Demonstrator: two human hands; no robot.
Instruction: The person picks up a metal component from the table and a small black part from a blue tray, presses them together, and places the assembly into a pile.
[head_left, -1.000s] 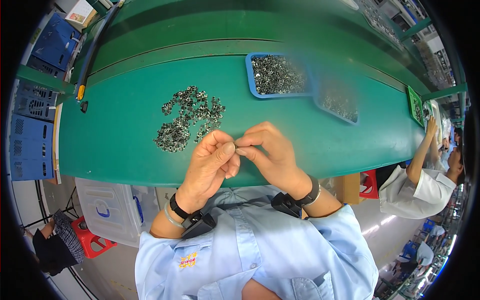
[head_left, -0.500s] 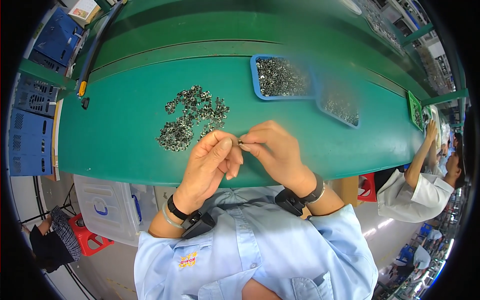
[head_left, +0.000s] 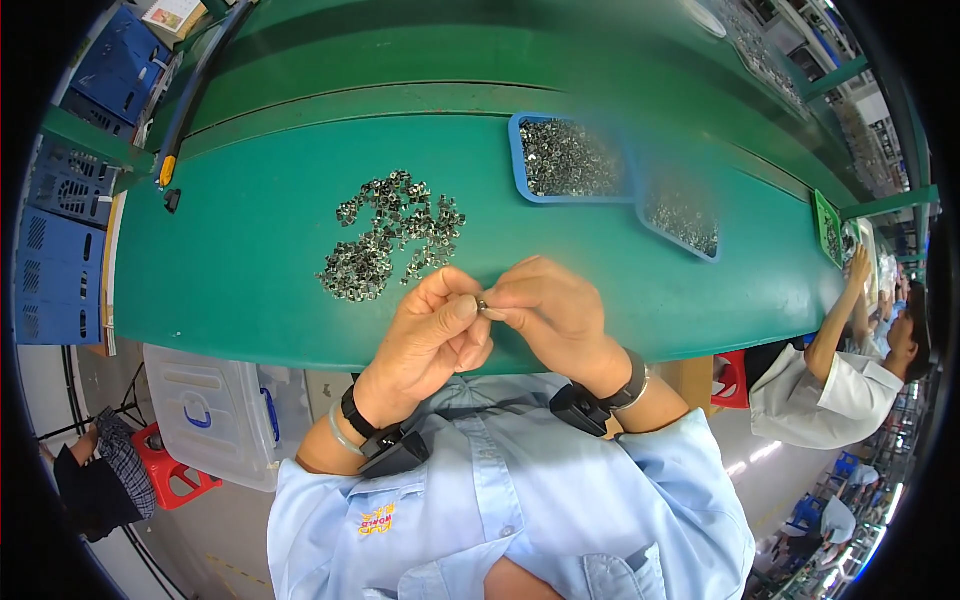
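Between my fingertips, over the near part of the green table, is a small shiny metal part [head_left: 481,306]. My left hand [head_left: 432,325] pinches it from the left with thumb and forefinger, the other fingers curled. From the right, my right hand [head_left: 552,310] closes thumb and forefinger on the same part. Its exact shape is mostly covered by the fingers. Just beyond my left hand lies a loose pile of small metal parts [head_left: 362,265], spread in a rough ring on the table.
A blue tray [head_left: 519,165] full of small metal parts sits at the far right, beside a second blue tray [head_left: 680,243]. The green tabletop [head_left: 230,260] curves around me. A clear lidded box [head_left: 215,415] stands below its left edge. At far right, a co-worker [head_left: 840,390] reaches over the table.
Both hands have come slightly nearer to my body with the small metal part. My left fingers are curled closer together. The pile and trays look unchanged.
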